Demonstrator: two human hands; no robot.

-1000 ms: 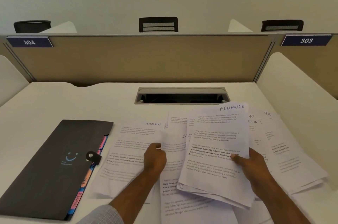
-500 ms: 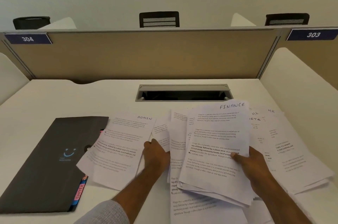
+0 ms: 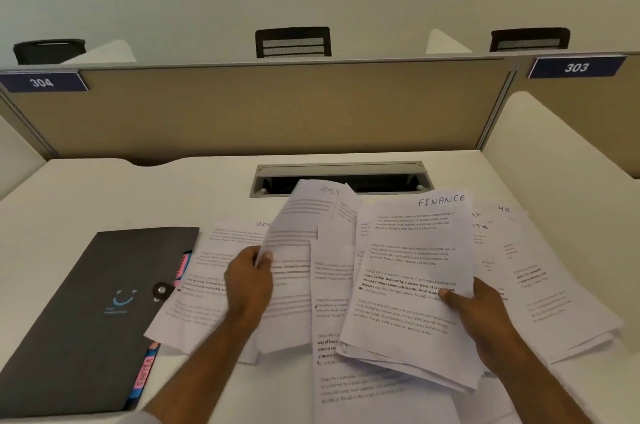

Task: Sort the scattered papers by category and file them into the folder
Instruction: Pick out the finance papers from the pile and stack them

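Note:
My right hand point(image 3: 485, 316) grips a thick stack of printed sheets point(image 3: 412, 268), topped by one headed FINANCE, lifted off the desk at centre right. My left hand point(image 3: 247, 280) pinches the left edge of a single sheet headed ADMIN point(image 3: 294, 250), raised and blurred. Under it another ADMIN sheet point(image 3: 204, 285) lies flat, its edge over the closed dark grey folder point(image 3: 90, 313) with a snap clasp and coloured tabs at left. More sheets marked HR point(image 3: 540, 278) lie spread on the right, and one sheet point(image 3: 363, 389) lies near the front edge.
The white desk point(image 3: 104, 195) has a cable slot point(image 3: 341, 178) at the back centre, just behind the raised ADMIN sheet. A tan partition point(image 3: 259, 108) with number plates closes the back, and a white divider point(image 3: 571, 164) stands at the right. Chair backs show beyond.
My left hand set one ADMIN sheet down beside the folder, then took another ADMIN sheet from the pile and lifted it. My right hand kept holding the FINANCE stack almost still.

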